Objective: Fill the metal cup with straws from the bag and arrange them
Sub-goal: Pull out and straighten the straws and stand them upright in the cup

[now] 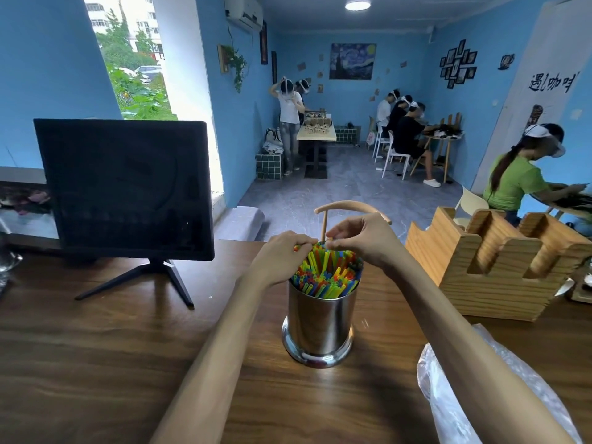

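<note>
Head view: the metal cup (318, 325) stands upright on the wooden table (96, 363), packed with coloured straws (326, 275). Left hand (282, 256) and right hand (362, 238) both pinch straw tips, apparently evening them. Plastic bag (455, 398) lies nearby, seemingly emptied.

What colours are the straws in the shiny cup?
The straws are red, yellow, green, blue and orange, in the head view.

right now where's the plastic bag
In the head view the plastic bag lies on the wooden table at the lower right, under the right forearm, right of the metal cup and in front of the wooden holder.
</note>
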`<state>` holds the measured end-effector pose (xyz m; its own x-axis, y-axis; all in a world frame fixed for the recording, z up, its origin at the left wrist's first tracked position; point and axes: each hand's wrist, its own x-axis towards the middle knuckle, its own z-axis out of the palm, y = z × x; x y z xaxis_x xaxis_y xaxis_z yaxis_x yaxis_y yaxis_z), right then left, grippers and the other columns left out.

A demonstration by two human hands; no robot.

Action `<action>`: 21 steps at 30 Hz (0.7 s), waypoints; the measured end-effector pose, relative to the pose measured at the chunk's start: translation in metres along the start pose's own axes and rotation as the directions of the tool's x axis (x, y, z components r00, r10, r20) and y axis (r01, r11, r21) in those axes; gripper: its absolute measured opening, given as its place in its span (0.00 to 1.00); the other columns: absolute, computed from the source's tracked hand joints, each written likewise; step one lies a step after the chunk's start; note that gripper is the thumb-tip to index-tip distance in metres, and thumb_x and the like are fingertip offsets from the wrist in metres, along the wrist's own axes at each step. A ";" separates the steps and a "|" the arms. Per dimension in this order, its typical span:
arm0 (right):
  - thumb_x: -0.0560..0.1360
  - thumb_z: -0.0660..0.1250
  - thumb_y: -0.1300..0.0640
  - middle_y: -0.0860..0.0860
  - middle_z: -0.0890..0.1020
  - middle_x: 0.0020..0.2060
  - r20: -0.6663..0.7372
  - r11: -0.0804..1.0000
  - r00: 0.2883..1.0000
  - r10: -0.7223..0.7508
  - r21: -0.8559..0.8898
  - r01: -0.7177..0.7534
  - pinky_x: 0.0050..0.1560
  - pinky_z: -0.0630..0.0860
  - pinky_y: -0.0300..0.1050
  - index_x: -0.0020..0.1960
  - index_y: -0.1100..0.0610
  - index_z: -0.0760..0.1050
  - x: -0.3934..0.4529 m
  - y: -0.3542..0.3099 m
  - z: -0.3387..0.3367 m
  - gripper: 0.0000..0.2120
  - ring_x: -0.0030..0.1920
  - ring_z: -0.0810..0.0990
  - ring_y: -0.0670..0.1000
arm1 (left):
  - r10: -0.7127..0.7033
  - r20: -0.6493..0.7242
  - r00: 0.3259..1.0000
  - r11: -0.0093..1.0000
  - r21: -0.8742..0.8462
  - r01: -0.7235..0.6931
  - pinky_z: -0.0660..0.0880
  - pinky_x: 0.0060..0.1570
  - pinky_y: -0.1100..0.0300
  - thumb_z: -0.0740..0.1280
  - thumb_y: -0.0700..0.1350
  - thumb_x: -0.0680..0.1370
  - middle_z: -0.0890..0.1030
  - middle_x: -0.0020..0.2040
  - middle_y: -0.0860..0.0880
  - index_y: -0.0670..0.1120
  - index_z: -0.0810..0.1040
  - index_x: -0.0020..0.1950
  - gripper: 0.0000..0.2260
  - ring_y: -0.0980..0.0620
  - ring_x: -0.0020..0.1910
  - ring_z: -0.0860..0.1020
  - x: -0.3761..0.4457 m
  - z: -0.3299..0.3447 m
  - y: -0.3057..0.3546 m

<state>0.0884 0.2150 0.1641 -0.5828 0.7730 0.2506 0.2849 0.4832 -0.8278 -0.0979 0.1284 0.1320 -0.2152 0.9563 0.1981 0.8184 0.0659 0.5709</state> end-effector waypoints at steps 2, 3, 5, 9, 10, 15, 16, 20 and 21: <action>0.66 0.82 0.64 0.56 0.86 0.37 0.039 0.992 0.999 0.021 0.124 -0.026 0.50 0.81 0.44 0.46 0.59 0.86 0.000 -0.004 -0.005 0.10 0.40 0.84 0.47 | 0.000 0.007 1.000 1.000 0.007 0.000 0.71 0.66 0.52 0.58 0.51 0.85 0.78 0.66 0.49 0.54 0.79 0.70 0.16 0.49 0.67 0.73 0.000 0.000 -0.001; 0.66 0.81 0.65 0.56 0.85 0.36 0.057 0.984 0.998 0.029 0.174 -0.039 0.47 0.80 0.41 0.45 0.60 0.85 0.000 -0.006 -0.008 0.09 0.37 0.83 0.45 | -0.001 0.012 1.000 1.000 0.012 0.001 0.71 0.66 0.52 0.58 0.52 0.85 0.78 0.66 0.49 0.55 0.78 0.70 0.16 0.49 0.67 0.73 0.000 -0.001 -0.001; 0.66 0.81 0.65 0.55 0.84 0.37 0.062 0.972 0.997 0.053 0.224 -0.066 0.40 0.77 0.39 0.42 0.58 0.84 -0.001 -0.012 -0.011 0.08 0.34 0.80 0.43 | 0.001 0.017 1.000 1.000 0.021 -0.001 0.72 0.65 0.51 0.58 0.52 0.85 0.77 0.65 0.49 0.56 0.78 0.70 0.16 0.49 0.66 0.74 0.000 -0.001 -0.001; 0.69 0.80 0.64 0.53 0.86 0.38 -0.113 0.963 0.993 -0.036 0.263 0.064 0.36 0.74 0.32 0.42 0.57 0.84 -0.001 -0.019 -0.013 0.06 0.34 0.81 0.41 | 0.025 -0.057 0.998 1.000 -0.005 -0.025 0.70 0.68 0.48 0.63 0.54 0.83 0.73 0.68 0.49 0.62 0.69 0.75 0.20 0.48 0.68 0.71 -0.002 -0.001 -0.001; 0.70 0.79 0.64 0.52 0.86 0.37 -0.185 0.956 0.978 -0.097 0.256 0.143 0.37 0.75 0.32 0.44 0.56 0.85 -0.001 -0.022 -0.014 0.06 0.36 0.82 0.41 | 0.043 -0.093 0.995 0.998 -0.029 -0.046 0.69 0.69 0.48 0.64 0.54 0.82 0.73 0.69 0.50 0.64 0.65 0.77 0.23 0.48 0.69 0.69 -0.004 -0.001 0.001; 0.75 0.75 0.64 0.49 0.87 0.43 -0.462 0.875 0.827 -0.321 0.190 0.445 0.43 0.81 0.38 0.52 0.55 0.84 -0.003 -0.042 -0.016 0.08 0.44 0.86 0.45 | 0.112 -0.255 0.961 0.975 -0.160 -0.156 0.67 0.70 0.47 0.63 0.56 0.83 0.77 0.66 0.56 0.63 0.74 0.71 0.16 0.53 0.68 0.70 -0.009 -0.005 0.021; 0.76 0.74 0.65 0.49 0.87 0.44 -0.508 0.859 0.799 -0.322 0.199 0.472 0.44 0.81 0.38 0.53 0.56 0.84 -0.003 -0.045 -0.015 0.08 0.45 0.86 0.45 | 0.116 -0.248 0.962 0.966 -0.198 -0.167 0.68 0.70 0.47 0.62 0.56 0.84 0.78 0.66 0.57 0.62 0.76 0.69 0.14 0.54 0.67 0.71 -0.009 -0.006 0.025; 0.78 0.72 0.65 0.51 0.87 0.46 -0.643 0.810 0.726 -0.244 0.276 0.517 0.51 0.83 0.45 0.57 0.59 0.83 -0.004 -0.046 -0.012 0.08 0.49 0.87 0.50 | 0.124 -0.187 0.974 0.925 -0.335 -0.182 0.71 0.63 0.58 0.62 0.53 0.84 0.81 0.58 0.64 0.58 0.81 0.64 0.11 0.65 0.60 0.75 -0.013 -0.011 0.034; 0.78 0.71 0.65 0.49 0.87 0.46 -0.668 0.794 0.715 -0.205 0.314 0.520 0.50 0.83 0.44 0.57 0.60 0.83 -0.004 -0.045 -0.012 0.08 0.49 0.87 0.50 | 0.125 -0.188 0.974 0.918 -0.351 -0.185 0.71 0.60 0.61 0.63 0.51 0.84 0.82 0.54 0.64 0.56 0.82 0.62 0.10 0.66 0.57 0.77 -0.014 -0.013 0.034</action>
<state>0.0874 0.1950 0.2066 0.0331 0.7285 0.6842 -0.3157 0.6572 -0.6844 -0.0736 0.1141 0.1588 -0.2080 0.8862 0.4140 0.6042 -0.2165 0.7669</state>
